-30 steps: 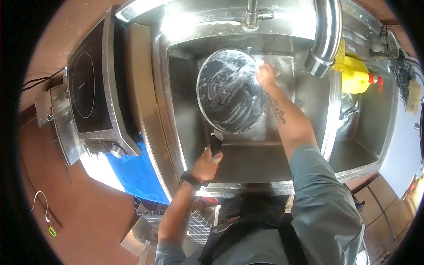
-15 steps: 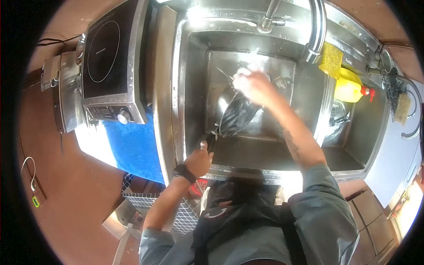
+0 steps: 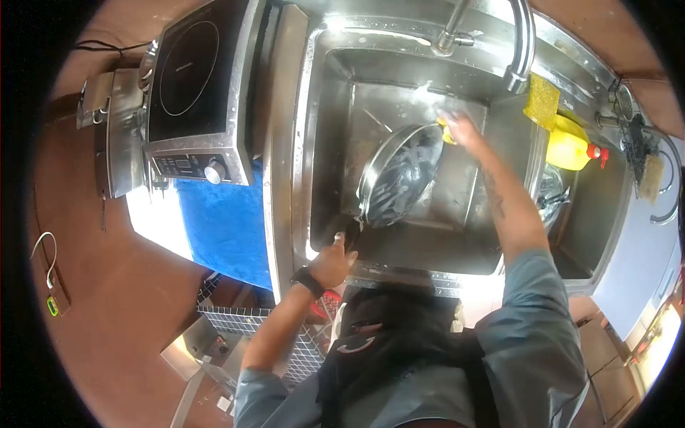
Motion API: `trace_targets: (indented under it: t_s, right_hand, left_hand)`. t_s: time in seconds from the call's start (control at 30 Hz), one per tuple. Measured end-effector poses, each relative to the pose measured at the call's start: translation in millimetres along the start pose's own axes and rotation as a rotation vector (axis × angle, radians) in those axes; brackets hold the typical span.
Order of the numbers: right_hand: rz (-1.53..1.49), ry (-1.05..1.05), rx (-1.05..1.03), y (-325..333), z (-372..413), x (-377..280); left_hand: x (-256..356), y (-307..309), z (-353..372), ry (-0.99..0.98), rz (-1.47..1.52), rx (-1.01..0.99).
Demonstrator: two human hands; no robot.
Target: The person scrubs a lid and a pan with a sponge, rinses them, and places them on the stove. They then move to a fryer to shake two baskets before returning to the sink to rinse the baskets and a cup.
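Observation:
A dark pan [image 3: 403,175] with soapy streaks is tilted inside the large steel sink basin [image 3: 335,150]. My left hand [image 3: 332,262], with a dark band at the wrist, is closed round the pan's black handle [image 3: 352,232] at the basin's near left. At the pan's far right rim, my right hand [image 3: 460,131] is closed on a yellow sponge [image 3: 447,131], partly hidden by the fingers. A thin utensil [image 3: 377,119] lies in the basin beyond the pan.
An induction cooktop [image 3: 189,71] stands left of the sink, above a blue cloth [image 3: 225,232]. The faucet [image 3: 519,60] hangs over the back right. A gold scouring pad [image 3: 541,102] and a yellow bottle [image 3: 569,143] are by the smaller right basin [image 3: 589,214].
My right hand has moved right, to the pan's far rim, and the sponge now shows. More of the pan is visible. The whole view has shifted slightly.

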State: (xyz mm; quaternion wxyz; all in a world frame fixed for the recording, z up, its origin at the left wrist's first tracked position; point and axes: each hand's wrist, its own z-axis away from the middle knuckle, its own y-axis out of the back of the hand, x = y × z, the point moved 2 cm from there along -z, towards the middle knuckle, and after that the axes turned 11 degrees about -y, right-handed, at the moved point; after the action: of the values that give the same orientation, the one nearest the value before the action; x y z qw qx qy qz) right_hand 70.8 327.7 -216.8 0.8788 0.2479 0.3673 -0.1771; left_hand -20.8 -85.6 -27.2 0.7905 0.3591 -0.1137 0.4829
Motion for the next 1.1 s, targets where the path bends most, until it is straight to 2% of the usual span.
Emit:
trace_targets:
  t_s: [0.03,0.07,0.1,0.13,0.17,0.2,0.23,0.3,0.33,0.37,0.43,0.47,0.5,0.57,0.63,0.7,0.77,0.8,0.83,0.9,1.0,1.03,1.1]
  right_hand:
    - [-0.053,-0.078,0.132,-1.2,14.7,12.8]
    - [-0.051,-0.085,0.127,-5.8,23.1,20.4]
    - [-0.072,0.027,0.335,-4.6,29.3,21.3]
    - [-0.094,0.141,0.547,-1.2,42.7,13.2]
    - [-0.095,0.144,0.556,-3.6,58.0,7.4]
    - [-0.149,0.021,0.481,-11.0,82.5,-20.5]
    - [-0.205,-0.104,0.404,-17.6,97.7,-37.9]
    - [0.481,0.140,0.489,-51.8,91.2,-13.2]
    - [0.825,0.127,0.386,-61.4,101.5,-14.4]
    - [0.958,0.130,0.335,-57.4,114.7,-12.4]
    - [0.941,0.081,0.377,-45.1,108.9,8.2]
    - [0.544,0.007,0.443,-29.9,104.4,16.4]
    - [0.572,0.323,0.727,-23.0,112.3,2.9]
    - [0.102,0.133,0.763,-35.1,89.5,-13.6]
    - [-0.287,0.015,0.479,-51.3,122.5,-107.9]
    - [-0.064,0.009,0.139,-84.5,154.6,-127.6]
    - [0.296,0.197,-0.036,-104.7,199.4,-83.2]
    - [0.407,0.244,-0.151,-81.1,218.0,-73.3]
    - [0.518,0.288,-0.273,-47.6,234.9,-63.7]
    - [0.920,0.388,-0.207,3.6,234.0,-47.4]
    - [0.524,0.450,0.265,29.7,211.9,-22.9]
    - [0.518,0.440,0.273,13.1,219.8,-18.6]
    - [0.185,0.555,0.582,-24.4,257.5,-15.7]
  left_hand:
    - [-9.8,-6.5,-1.1,0.006,0.007,0.002]
    - [-19.4,-15.0,-3.3,-0.120,0.007,0.085]
    - [-22.6,-16.5,-5.2,-0.249,0.001,0.171]
    - [-10.8,-7.3,-4.2,-0.253,-0.003,0.170]
    - [2.7,0.6,-3.3,-0.170,0.093,0.096]
    - [18.0,8.4,-3.7,-0.091,0.187,0.023]
    - [30.6,13.0,-2.6,-0.103,0.181,0.022]
    - [48.6,16.4,5.4,-0.092,0.245,0.003]
    - [51.8,12.1,5.8,-0.238,0.147,0.117]
    - [52.1,8.5,9.5,-0.245,0.140,0.122]
    - [82.8,20.1,24.7,-0.156,0.276,0.009]
    - [87.1,17.3,28.6,-0.121,0.343,-0.028]
    - [90.5,18.7,29.6,-0.128,0.341,-0.027]
    - [95.0,20.3,32.9,-0.092,0.362,-0.135]
    - [105.0,25.8,32.0,-0.098,0.364,-0.156]
    - [105.3,30.8,25.7,-0.114,0.364,-0.171]
    - [84.1,29.9,15.5,-0.077,0.708,-0.134]
    - [90.7,37.4,22.2,0.045,0.935,-0.024]
    - [94.3,42.7,26.7,0.043,0.938,-0.022]
    - [96.4,49.4,34.9,0.145,1.223,-0.098]
    - [95.3,41.1,42.1,0.097,1.335,-0.148]
    - [96.5,38.9,42.1,0.049,1.421,-0.186]
    - [110.0,28.3,38.5,0.082,1.425,-0.126]
